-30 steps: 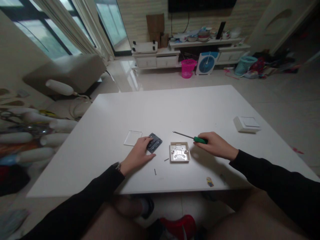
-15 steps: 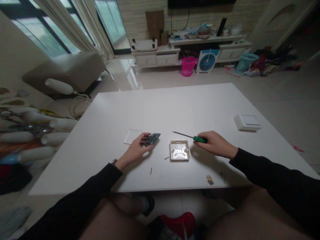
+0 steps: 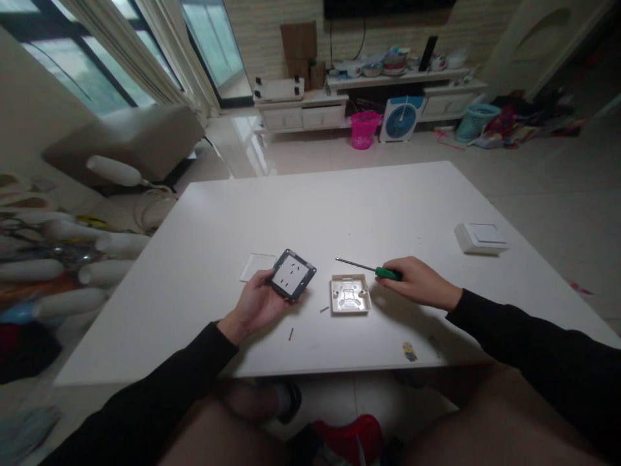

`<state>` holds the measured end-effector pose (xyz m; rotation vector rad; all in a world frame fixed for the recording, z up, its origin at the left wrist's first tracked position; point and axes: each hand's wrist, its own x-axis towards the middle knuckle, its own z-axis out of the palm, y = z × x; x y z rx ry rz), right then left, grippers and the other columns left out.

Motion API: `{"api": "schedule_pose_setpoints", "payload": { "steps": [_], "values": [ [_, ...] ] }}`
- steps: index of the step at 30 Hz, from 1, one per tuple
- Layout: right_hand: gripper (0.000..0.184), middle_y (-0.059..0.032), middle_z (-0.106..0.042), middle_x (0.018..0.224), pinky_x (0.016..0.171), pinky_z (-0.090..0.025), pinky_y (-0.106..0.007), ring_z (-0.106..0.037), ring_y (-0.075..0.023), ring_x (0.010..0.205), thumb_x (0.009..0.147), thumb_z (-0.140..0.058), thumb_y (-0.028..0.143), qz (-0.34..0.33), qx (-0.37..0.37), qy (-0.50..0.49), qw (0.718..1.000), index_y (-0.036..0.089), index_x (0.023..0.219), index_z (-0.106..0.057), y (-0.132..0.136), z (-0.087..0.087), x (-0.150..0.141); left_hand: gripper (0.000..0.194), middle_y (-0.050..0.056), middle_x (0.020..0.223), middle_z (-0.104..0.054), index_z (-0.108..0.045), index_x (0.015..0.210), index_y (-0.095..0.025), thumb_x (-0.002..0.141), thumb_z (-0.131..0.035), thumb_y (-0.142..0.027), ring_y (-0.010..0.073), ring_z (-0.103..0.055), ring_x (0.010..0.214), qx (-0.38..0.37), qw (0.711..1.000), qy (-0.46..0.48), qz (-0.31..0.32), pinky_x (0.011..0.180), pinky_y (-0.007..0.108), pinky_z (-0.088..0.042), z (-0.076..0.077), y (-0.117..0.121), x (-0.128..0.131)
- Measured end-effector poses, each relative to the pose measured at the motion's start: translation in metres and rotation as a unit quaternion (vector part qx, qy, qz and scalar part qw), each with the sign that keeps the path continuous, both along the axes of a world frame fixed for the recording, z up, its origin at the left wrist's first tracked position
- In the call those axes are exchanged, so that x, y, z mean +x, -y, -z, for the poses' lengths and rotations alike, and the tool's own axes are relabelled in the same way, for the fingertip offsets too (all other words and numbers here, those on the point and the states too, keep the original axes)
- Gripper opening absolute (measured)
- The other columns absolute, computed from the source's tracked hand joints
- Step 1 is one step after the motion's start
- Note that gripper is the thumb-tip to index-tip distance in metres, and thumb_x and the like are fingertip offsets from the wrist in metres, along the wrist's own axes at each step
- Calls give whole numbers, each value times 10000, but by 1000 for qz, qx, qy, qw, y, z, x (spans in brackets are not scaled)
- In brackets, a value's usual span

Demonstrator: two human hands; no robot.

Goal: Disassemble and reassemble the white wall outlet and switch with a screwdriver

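Observation:
My left hand (image 3: 259, 299) is closed on a wall socket (image 3: 293, 274), its white slotted face and dark frame tilted up toward me. In my right hand (image 3: 420, 279) is a screwdriver (image 3: 388, 274) with a green handle, its metal shaft pointing left above the table. Between the hands, a square white mounting box (image 3: 350, 295) lies open side up on the table. One screw (image 3: 324, 309) rests just left of the box, and another screw (image 3: 291, 334) lies nearer the front edge. Partly behind my left hand is a clear-edged white cover plate (image 3: 255, 266).
A second white boxed switch or socket (image 3: 480, 238) stands at the right of the white table (image 3: 310, 207). A small cartoon sticker (image 3: 409, 351) is near the front edge. Beyond the table are a pink basket (image 3: 363, 129) and a blue fan (image 3: 402, 119) on the floor.
My left hand has turned over, so the socket's white face now shows instead of its dark edge. My right hand and the screwdriver have hardly moved.

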<state>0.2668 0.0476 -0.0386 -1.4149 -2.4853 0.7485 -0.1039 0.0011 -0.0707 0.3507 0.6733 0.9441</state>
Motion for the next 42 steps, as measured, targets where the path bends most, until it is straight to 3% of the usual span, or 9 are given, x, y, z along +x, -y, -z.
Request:
{"api": "schedule_pose_setpoints", "payload": {
  "steps": [7, 10, 14, 19, 23, 32, 42],
  "values": [
    [314, -65, -652, 727, 657, -316, -333, -550, -196, 682, 987, -496, 384, 1, -15, -19, 1000, 197, 759, -606, -1, 0, -1, 238, 109, 947, -789, -721, 1033, -93, 803, -782, -94, 191, -747, 808, 28, 990, -137, 11, 640, 240, -608, 5, 19, 19],
    [307, -62, -651, 728, 656, -316, -330, -549, -193, 681, 984, -497, 376, -3, -18, -17, 1000, 196, 763, -609, -2, 0, 0, 315, 88, 971, -780, -712, 1071, -124, 777, -821, -102, 180, -733, 801, 59, 983, -173, 25, 635, 232, -606, 4, 22, 22],
    [305, -47, -634, 701, 645, -304, -325, -530, -180, 656, 983, -507, 360, -9, -18, -16, 1000, 200, 740, -599, -2, 2, 0, 484, 111, 1148, -755, -668, 1204, -156, 749, -825, -103, 222, -727, 951, 87, 975, -203, 32, 697, 266, -626, 6, 21, 22],
    [316, -37, -608, 673, 640, -283, -324, -509, -174, 637, 980, -523, 359, -12, -20, -19, 1000, 205, 708, -573, -2, 3, 0, 675, 145, 1327, -678, -604, 1289, -186, 650, -774, -53, 300, -687, 1132, 124, 974, -181, 56, 733, 297, -636, 12, 21, 20],
    [306, -36, -593, 667, 635, -270, -325, -503, -174, 636, 968, -517, 351, -16, -20, -7, 1000, 204, 704, -562, -2, 3, -1, 855, 137, 1423, -603, -508, 1414, -242, 619, -740, -28, 319, -637, 1232, 124, 972, -195, 34, 788, 317, -638, 13, 22, 21],
    [285, -38, -605, 671, 636, -280, -321, -508, -173, 640, 957, -514, 327, -23, -28, -12, 999, 199, 710, -578, -1, 1, -1, 718, 145, 1397, -622, -536, 1337, -226, 681, -787, -76, 347, -626, 1231, 148, 970, -191, 25, 703, 297, -630, 14, 21, 21],
    [266, -22, -585, 651, 629, -283, -319, -500, -167, 626, 939, -536, 312, -30, -39, -10, 999, 205, 699, -573, 0, 1, -2, 856, 109, 1512, -579, -571, 1339, -232, 507, -516, -39, 393, -610, 1303, 129, 982, -131, 30, 750, 395, -641, 15, 23, 19]
  ]
}}
